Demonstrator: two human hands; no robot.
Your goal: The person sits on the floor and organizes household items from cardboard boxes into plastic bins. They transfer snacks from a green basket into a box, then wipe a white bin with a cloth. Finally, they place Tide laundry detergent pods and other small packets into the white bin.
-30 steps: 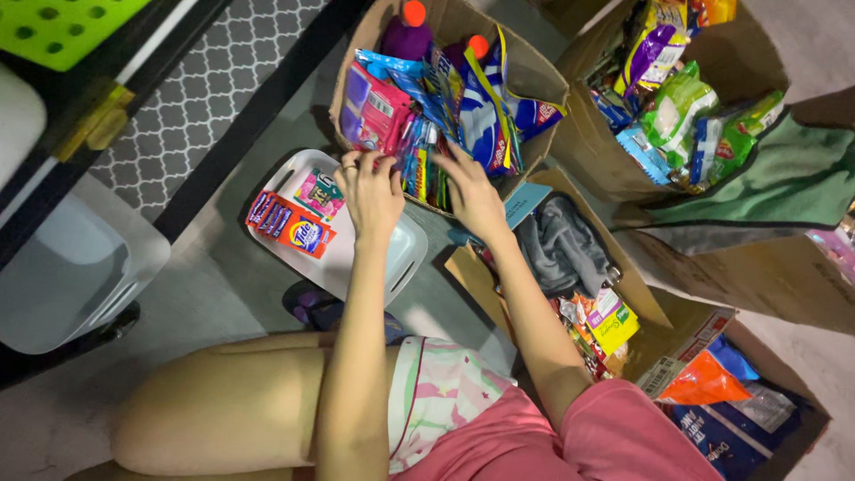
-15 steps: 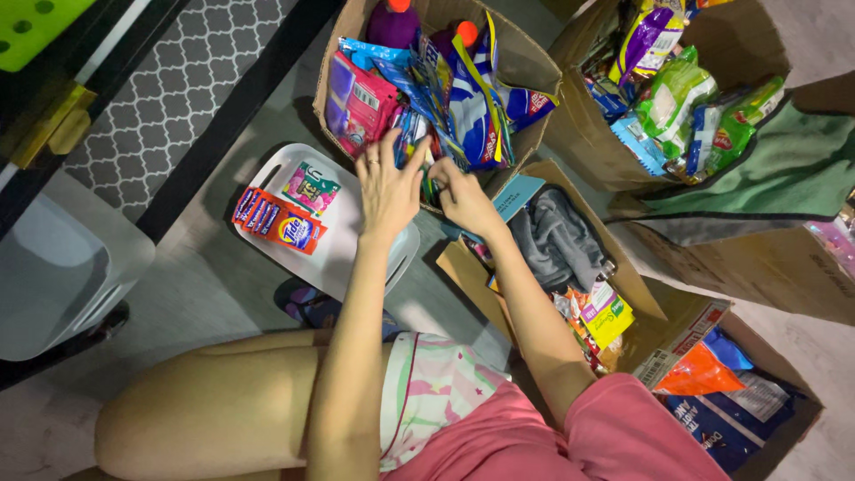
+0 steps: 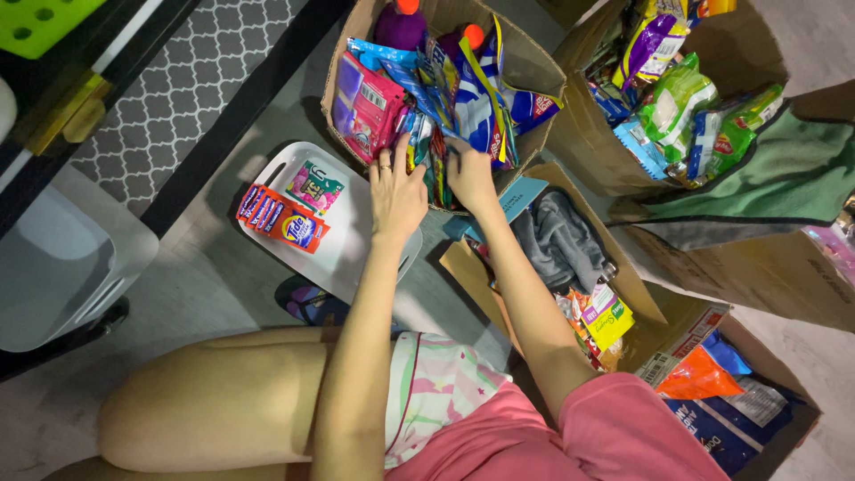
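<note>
Both hands, left (image 3: 396,191) and right (image 3: 469,174), reaching into packet-filled cardboard box (image 3: 343,53).

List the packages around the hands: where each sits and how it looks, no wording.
Orange sachet strip: flat, on white tray, left of left hand.
Green-pink sachet: flat, on tray.
Pink packet: upright in box.
Blue packets: upright, by right hand.
Yellow-green packet: lower box.

Grey floor (image 3: 178,294), patterned grey rug (image 3: 178,98), dark shelf frame (image 3: 53,134).
</note>
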